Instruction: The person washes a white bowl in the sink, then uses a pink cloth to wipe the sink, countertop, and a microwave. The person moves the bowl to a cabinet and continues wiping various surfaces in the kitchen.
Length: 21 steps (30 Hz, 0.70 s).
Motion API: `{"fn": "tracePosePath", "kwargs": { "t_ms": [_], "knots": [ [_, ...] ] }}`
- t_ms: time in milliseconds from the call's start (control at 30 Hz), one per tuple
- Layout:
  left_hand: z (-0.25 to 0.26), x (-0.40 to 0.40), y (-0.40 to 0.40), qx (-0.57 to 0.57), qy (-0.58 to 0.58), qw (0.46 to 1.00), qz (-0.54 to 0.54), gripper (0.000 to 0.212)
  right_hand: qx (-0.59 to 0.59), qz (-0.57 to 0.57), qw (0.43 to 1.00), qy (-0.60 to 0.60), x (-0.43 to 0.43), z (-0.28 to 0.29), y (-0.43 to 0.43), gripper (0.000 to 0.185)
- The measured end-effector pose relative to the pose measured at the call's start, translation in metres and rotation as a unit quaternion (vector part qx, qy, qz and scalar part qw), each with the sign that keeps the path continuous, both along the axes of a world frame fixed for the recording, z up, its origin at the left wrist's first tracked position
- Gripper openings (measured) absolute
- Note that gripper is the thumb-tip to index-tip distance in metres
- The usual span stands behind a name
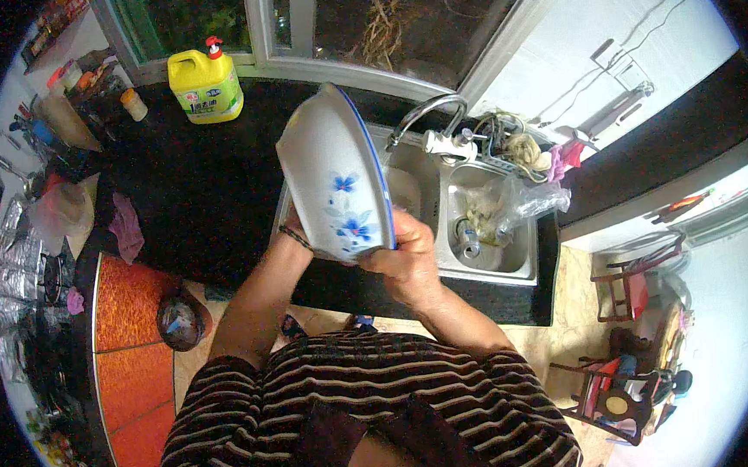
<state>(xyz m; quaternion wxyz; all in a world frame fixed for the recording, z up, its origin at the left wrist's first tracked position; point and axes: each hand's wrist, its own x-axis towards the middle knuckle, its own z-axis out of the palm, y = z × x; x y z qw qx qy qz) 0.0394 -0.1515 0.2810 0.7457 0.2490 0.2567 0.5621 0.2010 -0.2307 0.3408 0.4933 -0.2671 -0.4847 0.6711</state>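
A large white bowl [328, 178] with blue flowers and a blue rim is tilted on its side above the near edge of the sink. My right hand [408, 250] grips its rim at the lower right, thumb on the outer wall. Behind the bowl's lower left is my left hand [293, 223], mostly hidden; its wrist wears a dark bracelet, and its grip cannot be made out. The bowl's inside faces right, out of sight. Past it, the left sink basin [426, 187] is partly covered, and a pale round vessel [403, 189] shows there.
A curved chrome faucet [427, 109] rises behind the sink. The right basin [512, 259] holds a can [470, 246], scraps and a clear plastic bag [534, 199]. A yellow detergent jug [207, 86] stands on the black counter [161, 164]. A bin [185, 318] sits on the floor at left.
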Motion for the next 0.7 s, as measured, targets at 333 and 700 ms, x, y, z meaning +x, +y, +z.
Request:
{"fn": "tracePosePath", "kwargs": {
  "t_ms": [333, 700],
  "knots": [
    [-0.017, -0.017, -0.079, -0.064, -0.131, 0.987, 0.073, 0.056, 0.46, -0.018, 0.84, -0.287, -0.011, -0.037, 0.005, 0.039],
    [-0.039, -0.096, -0.097, -0.054, -0.117, 0.985, 0.117, 0.05, 0.683, 0.097, 0.63, -0.358, 0.019, 0.022, -0.001, 0.04]
  ]
}}
